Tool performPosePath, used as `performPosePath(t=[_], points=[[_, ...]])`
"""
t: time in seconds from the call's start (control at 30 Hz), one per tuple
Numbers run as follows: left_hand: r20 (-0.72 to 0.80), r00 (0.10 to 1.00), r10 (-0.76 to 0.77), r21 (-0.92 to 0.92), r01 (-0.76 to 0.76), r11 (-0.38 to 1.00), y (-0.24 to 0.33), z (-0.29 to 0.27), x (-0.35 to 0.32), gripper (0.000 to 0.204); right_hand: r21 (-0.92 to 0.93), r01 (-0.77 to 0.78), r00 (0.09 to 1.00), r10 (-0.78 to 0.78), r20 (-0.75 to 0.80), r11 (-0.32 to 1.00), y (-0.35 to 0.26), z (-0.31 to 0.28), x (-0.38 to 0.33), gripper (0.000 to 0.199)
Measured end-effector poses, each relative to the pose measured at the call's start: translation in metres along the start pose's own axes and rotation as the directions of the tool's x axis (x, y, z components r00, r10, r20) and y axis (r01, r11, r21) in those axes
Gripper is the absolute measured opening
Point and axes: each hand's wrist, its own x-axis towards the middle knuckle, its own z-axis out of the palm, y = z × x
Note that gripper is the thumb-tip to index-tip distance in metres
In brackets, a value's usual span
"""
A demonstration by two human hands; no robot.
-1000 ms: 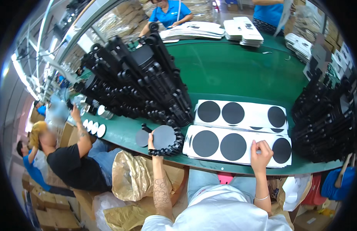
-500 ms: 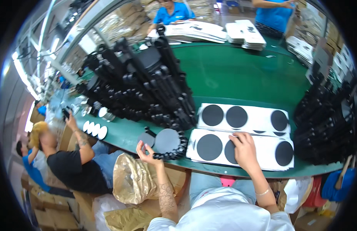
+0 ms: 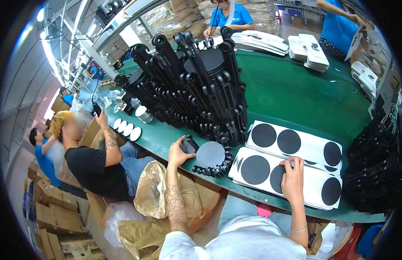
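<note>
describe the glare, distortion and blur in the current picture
Head view: ceiling lights at upper left burn out; head view: the green table has a bowed near edge, corners go black; head view: the left hand and right hand look fairly sharp, but the seated co-worker has a blurred patch over the head; head view: black parts at far right look dim.

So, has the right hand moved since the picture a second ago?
Yes: the right hand has moved left along the front stack of white sheets, from the gap right of the middle black circle to partly covering it.
</note>
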Motion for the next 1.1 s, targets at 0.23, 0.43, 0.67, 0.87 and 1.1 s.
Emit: performPosePath(t=[0.23, 0.43, 0.67, 0.87, 1.1], points=[[-0.577, 0.694, -0.431, -0.737, -0.214, 0.641, -0.028, -0.014, -0.036, 0.051, 0.018, 0.041, 0.999, -0.041, -0.001, 0.999, -0.002, -0.001, 0.000, 0.029], [-0.510, 0.756, -0.409, -0.802, -0.590, -0.091, 0.150, -0.076, -0.101, 0.076, -0.010, 0.026, 1.000, -0.026, 0.007, 1.000, 0.003, -0.001, -0.001, 0.030], [-0.364, 0.915, 0.172, -0.880, -0.278, -0.386, 0.266, -0.005, -0.130, 0.082, 0.003, 0.061, 0.998, -0.061, -0.034, 0.998, 0.007, 0.000, -0.003, 0.034], [0.030, 0.999, 0.033, -0.993, 0.034, -0.113, 0.274, 0.080, -0.142, 0.077, 0.070, 0.083, 0.996, -0.080, -0.046, 0.994, 0.006, 0.001, -0.004, 0.032], [0.048, 0.999, 0.010, -0.998, 0.049, -0.028, 0.256, 0.103, -0.144, 0.075, 0.074, 0.112, 0.987, -0.103, -0.120, 0.991, 0.007, -0.002, -0.005, 0.027]])
